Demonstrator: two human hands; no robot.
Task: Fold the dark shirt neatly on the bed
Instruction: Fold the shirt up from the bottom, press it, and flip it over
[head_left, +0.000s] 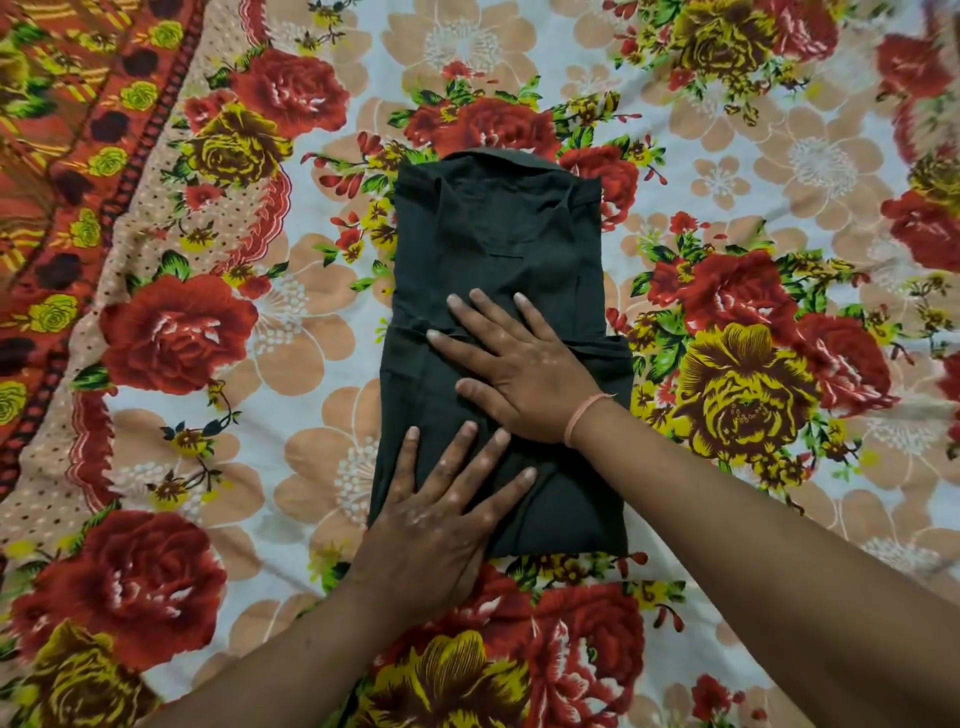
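The dark shirt lies on the bed as a narrow upright rectangle, sides folded in, collar at the far end. My left hand rests flat on its near lower part, fingers spread, palm partly over the near hem. My right hand lies flat across the shirt's middle, fingers spread and pointing left; a thin pink thread circles its wrist. Neither hand grips the cloth; both press down on it.
The bed is covered by a floral sheet with red and yellow roses on a pale ground. A red-orange patterned border runs along the left side. Nothing else lies near the shirt.
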